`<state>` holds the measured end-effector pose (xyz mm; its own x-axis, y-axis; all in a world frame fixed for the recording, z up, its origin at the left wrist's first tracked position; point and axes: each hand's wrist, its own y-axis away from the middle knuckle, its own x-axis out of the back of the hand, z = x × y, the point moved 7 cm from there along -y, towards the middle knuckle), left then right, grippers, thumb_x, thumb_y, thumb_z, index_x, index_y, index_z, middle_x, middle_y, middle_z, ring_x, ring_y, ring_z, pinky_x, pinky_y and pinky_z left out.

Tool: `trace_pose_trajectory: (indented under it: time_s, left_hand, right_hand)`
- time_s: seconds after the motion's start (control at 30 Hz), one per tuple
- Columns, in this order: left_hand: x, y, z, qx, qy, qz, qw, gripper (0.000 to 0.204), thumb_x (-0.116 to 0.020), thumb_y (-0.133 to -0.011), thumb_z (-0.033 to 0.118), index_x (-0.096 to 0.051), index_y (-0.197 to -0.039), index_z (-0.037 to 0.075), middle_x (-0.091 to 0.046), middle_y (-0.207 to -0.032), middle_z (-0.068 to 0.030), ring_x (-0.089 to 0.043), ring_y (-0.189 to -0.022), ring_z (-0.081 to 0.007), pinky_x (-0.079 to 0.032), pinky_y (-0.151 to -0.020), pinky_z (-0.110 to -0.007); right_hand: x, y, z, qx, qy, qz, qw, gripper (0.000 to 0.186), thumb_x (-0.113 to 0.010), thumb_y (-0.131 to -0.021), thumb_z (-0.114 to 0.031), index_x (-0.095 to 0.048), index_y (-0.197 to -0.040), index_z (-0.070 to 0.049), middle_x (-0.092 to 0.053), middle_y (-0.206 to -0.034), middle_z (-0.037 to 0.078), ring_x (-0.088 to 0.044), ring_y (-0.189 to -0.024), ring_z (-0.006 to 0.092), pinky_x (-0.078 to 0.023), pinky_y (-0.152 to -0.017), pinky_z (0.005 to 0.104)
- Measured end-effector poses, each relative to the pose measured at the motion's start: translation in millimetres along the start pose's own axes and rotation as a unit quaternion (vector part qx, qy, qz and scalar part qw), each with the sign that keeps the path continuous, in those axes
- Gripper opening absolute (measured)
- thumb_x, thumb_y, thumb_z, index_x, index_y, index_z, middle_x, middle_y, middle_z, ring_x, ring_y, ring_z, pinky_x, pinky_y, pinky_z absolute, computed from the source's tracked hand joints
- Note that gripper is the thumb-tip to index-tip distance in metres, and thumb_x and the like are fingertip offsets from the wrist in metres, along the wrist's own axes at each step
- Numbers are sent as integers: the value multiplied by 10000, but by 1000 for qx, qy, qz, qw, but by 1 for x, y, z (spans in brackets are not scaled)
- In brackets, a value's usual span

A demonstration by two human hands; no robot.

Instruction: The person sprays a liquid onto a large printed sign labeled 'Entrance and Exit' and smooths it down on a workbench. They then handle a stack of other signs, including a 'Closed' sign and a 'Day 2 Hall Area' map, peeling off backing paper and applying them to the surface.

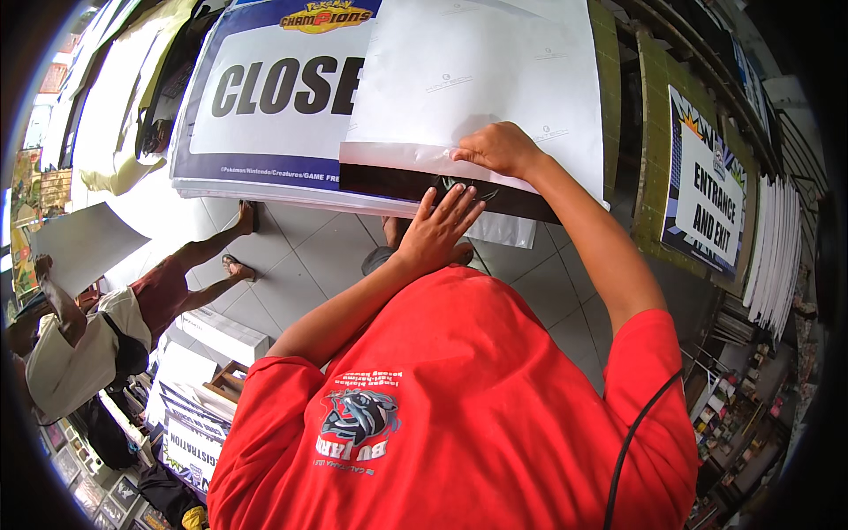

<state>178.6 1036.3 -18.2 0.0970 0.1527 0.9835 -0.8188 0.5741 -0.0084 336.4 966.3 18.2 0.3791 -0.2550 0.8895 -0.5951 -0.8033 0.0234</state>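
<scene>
A large white backing sheet [477, 79] with faint grey marks lies over the right part of a blue-and-white printed sign [283, 146]. Along its near edge the backing is folded back, and a dark strip [380, 179] shows below the fold. My right hand [505, 148] is closed at that fold, thumb against the backing; the fingertips are partly hidden. Just nearer to me, my left hand [449, 218] rests flat on the dark strip with fingers spread, holding nothing.
At the left, a co-worker [97, 340] carries a white sheet [93, 243]. A green board [655, 168] bearing another sign [707, 190] stands at the right, beside a row of white panels [773, 256]. Signs and boxes [190, 389] are piled lower left. Grey floor tiles [300, 265] show below the table.
</scene>
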Motion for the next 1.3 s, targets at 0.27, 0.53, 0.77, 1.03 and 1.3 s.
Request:
trace_pose_trajectory:
  time_s: [0.27,0.53,0.77,1.03,1.3]
  left_hand:
    - [-1,-1,1,15,18,31,999,799,-610,-846,535,-296,-1512,224,-283,-1561,-72,-249,-1444,-250,-162,-1144,-572]
    - [10,-8,7,7,26,42,999,805,-658,-818,513,-327,-1496,233,-308,-1539,-97,-280,-1425,-276,-204,-1124,-585]
    - [33,-12,11,30,42,28,998,788,-677,-820,475,-343,-1488,224,-321,-1522,-135,-295,-1414,-307,-216,-1117,-595]
    - [34,1,3,27,57,23,998,770,-660,-838,470,-333,-1492,227,-310,-1527,-134,-282,-1421,-309,-207,-1125,-590]
    - [17,3,2,14,13,6,1000,782,-668,-831,469,-324,-1495,240,-300,-1535,-120,-267,-1430,-295,-204,-1128,-590]
  right_hand:
    - [17,55,-18,5,77,84,993,425,-555,-917,-472,-531,-736,-89,-588,-648,92,-604,-634,317,-460,-563,422]
    - [24,108,1,-128,55,129,982,344,-583,-921,-397,-553,-772,-88,-620,-674,87,-623,-638,305,-473,-558,413]
    - [38,98,-5,-78,83,136,984,344,-596,-917,-377,-554,-745,-82,-619,-671,89,-624,-634,292,-473,-557,404]
    - [35,78,7,-69,25,76,994,393,-558,-927,-442,-602,-766,-86,-623,-692,117,-615,-668,329,-462,-583,438]
    - [18,74,34,-105,-51,27,993,470,-552,-918,-501,-615,-742,-70,-604,-663,133,-589,-650,350,-452,-594,438]
